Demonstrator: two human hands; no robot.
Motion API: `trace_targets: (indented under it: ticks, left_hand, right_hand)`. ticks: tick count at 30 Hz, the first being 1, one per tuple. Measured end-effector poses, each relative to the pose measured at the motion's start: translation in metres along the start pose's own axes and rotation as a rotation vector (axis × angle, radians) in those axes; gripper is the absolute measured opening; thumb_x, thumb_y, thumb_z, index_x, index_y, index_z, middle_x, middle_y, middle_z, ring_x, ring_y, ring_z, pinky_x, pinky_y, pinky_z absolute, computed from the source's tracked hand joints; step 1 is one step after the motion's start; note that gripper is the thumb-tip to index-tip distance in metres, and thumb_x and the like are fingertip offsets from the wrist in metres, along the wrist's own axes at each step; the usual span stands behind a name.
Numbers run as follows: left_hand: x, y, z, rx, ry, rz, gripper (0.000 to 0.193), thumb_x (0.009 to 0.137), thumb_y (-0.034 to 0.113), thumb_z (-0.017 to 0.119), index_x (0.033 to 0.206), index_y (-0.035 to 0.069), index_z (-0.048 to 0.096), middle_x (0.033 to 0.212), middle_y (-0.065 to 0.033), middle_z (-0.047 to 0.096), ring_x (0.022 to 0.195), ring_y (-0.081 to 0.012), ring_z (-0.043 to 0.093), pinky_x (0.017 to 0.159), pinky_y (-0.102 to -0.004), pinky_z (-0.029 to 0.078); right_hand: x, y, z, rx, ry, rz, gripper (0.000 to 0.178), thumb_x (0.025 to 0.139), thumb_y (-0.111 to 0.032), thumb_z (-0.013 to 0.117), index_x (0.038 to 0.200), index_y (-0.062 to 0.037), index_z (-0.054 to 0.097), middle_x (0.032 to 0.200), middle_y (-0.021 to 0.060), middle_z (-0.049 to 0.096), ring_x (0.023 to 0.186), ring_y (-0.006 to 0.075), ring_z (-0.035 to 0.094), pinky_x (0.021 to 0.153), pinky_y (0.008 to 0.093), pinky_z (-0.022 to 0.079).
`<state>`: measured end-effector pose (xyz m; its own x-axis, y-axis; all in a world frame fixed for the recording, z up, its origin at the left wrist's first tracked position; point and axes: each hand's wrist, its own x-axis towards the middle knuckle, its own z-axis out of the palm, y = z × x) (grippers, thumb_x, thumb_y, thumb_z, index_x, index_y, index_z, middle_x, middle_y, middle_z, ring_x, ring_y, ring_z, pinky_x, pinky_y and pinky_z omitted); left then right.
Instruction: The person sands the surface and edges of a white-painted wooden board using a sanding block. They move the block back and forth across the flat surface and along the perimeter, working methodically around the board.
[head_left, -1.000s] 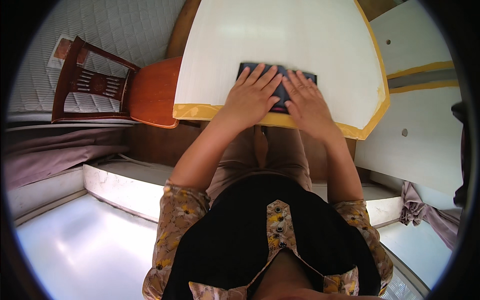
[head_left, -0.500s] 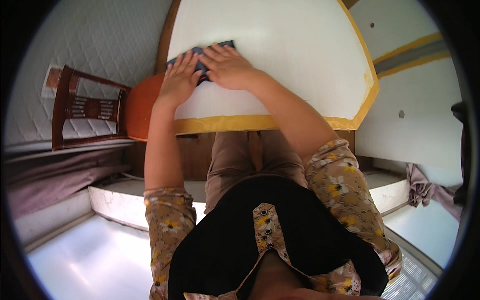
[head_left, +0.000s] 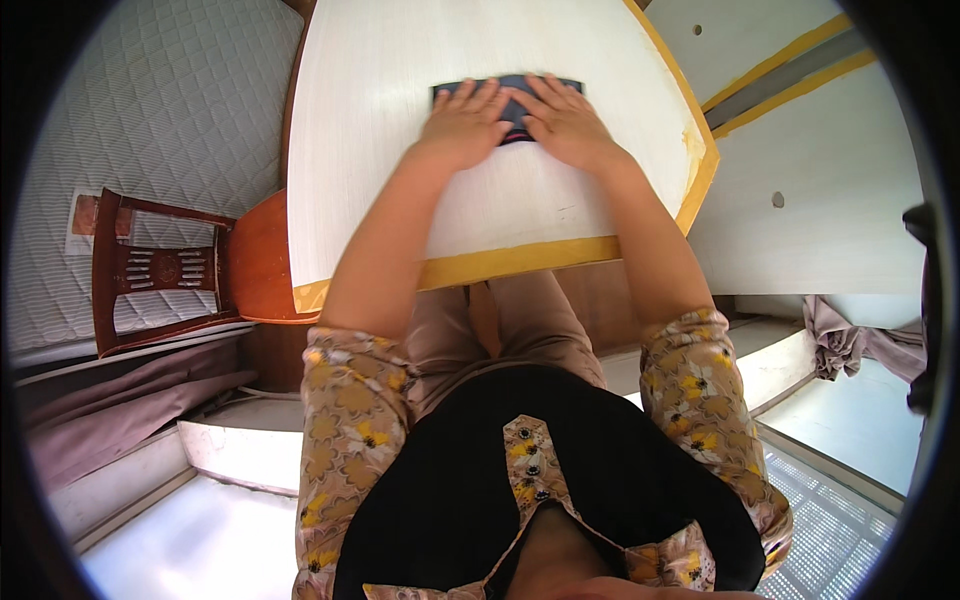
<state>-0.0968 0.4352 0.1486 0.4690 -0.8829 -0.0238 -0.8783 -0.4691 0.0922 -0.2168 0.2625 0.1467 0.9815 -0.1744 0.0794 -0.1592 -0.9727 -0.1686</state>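
A dark blue-grey cloth (head_left: 516, 112), creased and with a small reddish mark on its near edge, lies on the white tabletop (head_left: 370, 140). My left hand (head_left: 463, 132) rests flat on its left half, fingers stretched forward. Over the right half, my right hand (head_left: 570, 132) presses palm down with fingers spread. The thumbs point toward each other, with a strip of cloth showing between them. Both forearms reach straight over the table's near edge. Whatever lies under the palms is hidden.
Yellow edging (head_left: 520, 258) borders the tabletop, which bears faint dark marks near the front. A reddish-brown wooden chair (head_left: 270, 262) stands against the left side. Beyond it is a quilted mattress (head_left: 190, 120). White panels (head_left: 810, 220) stand at right; mauve curtains (head_left: 140, 395) hang low left.
Both hands have slid the cloth to the right across the tabletop, from near its left edge to the middle. The hands have moved apart, and the view has shifted a little.
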Motion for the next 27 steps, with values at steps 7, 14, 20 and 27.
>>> trace_targets:
  ticks: [7,14,20,27]
  left_hand:
    - [0.000,0.050,-0.004,-0.045,-0.054,0.072,0.059,0.114,0.047,0.028,0.168,0.023,0.025,0.176,0.0030,0.017,0.162,-0.0238,0.013,0.132,-0.0450,0.012]
    - [-0.049,-0.046,-0.005,0.022,-0.044,-0.122,0.062,0.112,0.045,0.035,0.168,0.020,0.025,0.176,-0.0035,0.017,0.162,-0.0294,0.014,0.130,-0.0505,0.012]
    - [-0.121,-0.147,-0.008,-0.010,-0.017,-0.347,0.062,0.111,0.048,0.036,0.168,0.024,0.025,0.176,-0.0085,0.015,0.162,-0.0322,0.012,0.130,-0.0501,0.011]
    - [-0.085,-0.154,-0.006,0.017,-0.017,-0.368,0.062,0.110,0.053,0.033,0.168,0.030,0.025,0.175,-0.0174,0.013,0.162,-0.0361,0.010,0.130,-0.0515,0.010]
  right_hand:
    - [-0.052,0.019,-0.008,-0.017,-0.006,0.121,0.058,0.107,-0.037,0.039,0.163,-0.0240,0.039,0.174,0.0070,0.024,0.162,0.0283,0.016,0.130,0.0469,0.014]
    - [0.019,-0.072,0.011,-0.012,-0.087,-0.068,0.061,0.107,-0.037,0.043,0.165,-0.0191,0.034,0.175,0.0123,0.018,0.162,0.0347,0.011,0.130,0.0520,0.012]
    - [0.079,-0.173,0.027,0.058,-0.152,-0.250,0.061,0.107,-0.044,0.042,0.165,-0.0256,0.034,0.175,0.0100,0.019,0.162,0.0318,0.011,0.131,0.0464,0.008]
    - [0.099,-0.143,0.025,0.064,-0.128,-0.250,0.061,0.106,-0.044,0.044,0.164,-0.0287,0.036,0.175,0.0039,0.021,0.163,0.0266,0.012,0.132,0.0430,0.008]
